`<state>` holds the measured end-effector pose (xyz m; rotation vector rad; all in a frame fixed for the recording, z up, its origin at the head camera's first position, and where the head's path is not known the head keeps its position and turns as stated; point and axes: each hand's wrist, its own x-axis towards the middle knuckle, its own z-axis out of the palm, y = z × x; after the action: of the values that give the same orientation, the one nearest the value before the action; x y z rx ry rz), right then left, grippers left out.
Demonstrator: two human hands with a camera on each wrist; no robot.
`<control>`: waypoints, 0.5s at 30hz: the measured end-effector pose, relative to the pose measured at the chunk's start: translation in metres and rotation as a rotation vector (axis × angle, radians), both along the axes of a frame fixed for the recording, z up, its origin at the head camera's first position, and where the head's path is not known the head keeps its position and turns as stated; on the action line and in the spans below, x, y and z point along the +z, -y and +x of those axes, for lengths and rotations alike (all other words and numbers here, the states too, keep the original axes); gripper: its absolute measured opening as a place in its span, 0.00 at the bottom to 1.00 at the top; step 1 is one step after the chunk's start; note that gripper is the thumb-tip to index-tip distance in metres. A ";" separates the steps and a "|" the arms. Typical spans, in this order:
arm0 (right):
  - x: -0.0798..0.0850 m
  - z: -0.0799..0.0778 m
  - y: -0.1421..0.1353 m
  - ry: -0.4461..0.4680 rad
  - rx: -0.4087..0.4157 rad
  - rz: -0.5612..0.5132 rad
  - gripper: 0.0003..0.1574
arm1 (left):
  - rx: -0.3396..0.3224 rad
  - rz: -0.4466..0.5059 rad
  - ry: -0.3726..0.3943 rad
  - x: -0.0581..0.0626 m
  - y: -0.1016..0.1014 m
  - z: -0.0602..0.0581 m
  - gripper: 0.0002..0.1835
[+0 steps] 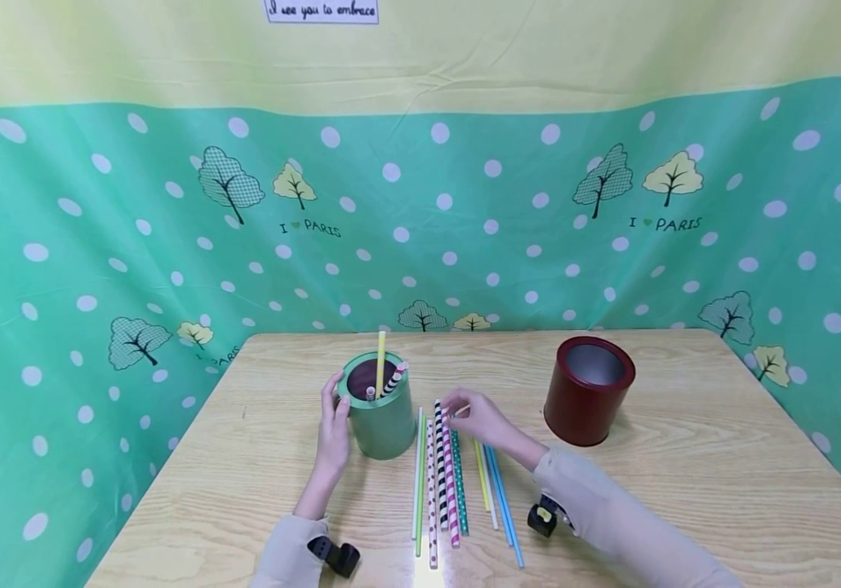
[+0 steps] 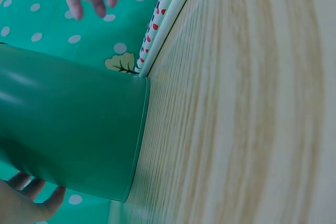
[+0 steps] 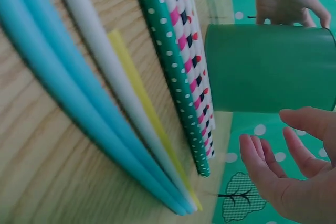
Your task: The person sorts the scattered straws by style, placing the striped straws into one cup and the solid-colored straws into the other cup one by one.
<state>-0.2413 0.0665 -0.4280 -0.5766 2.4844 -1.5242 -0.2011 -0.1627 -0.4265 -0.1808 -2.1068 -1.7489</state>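
Note:
On the left of the table stands a green can, its top open. My left hand grips its left side near the rim; in the left wrist view the fingers bend against the wall. Several straws lean inside, among them a tall yellow straw and a black-and-white striped straw. My right hand hovers over the far ends of the straws on the table, fingers loosely bent; the right wrist view shows nothing held. Beneath it lie a pink-striped straw and a green dotted straw.
To the right stands a dark red can, open at the top. Side by side in front lie a light green straw, a red-dotted straw, a yellow straw and blue straws. A polka-dot curtain hangs behind the wooden table.

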 end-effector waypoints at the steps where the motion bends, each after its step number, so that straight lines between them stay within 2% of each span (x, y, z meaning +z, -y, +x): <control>1: -0.002 0.000 -0.001 -0.005 0.008 0.003 0.16 | 0.001 -0.002 0.003 0.000 0.000 0.000 0.23; 6: -0.009 0.001 -0.004 0.016 0.023 0.017 0.17 | 0.001 0.000 0.005 -0.004 0.002 -0.003 0.23; 15: -0.016 0.004 -0.006 0.057 0.025 0.043 0.19 | -0.011 0.013 -0.015 -0.027 0.011 -0.016 0.23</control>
<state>-0.2374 0.0728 -0.4437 -0.5470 2.4521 -1.4536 -0.2171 -0.1734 -0.4535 -0.2011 -2.0874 -1.7620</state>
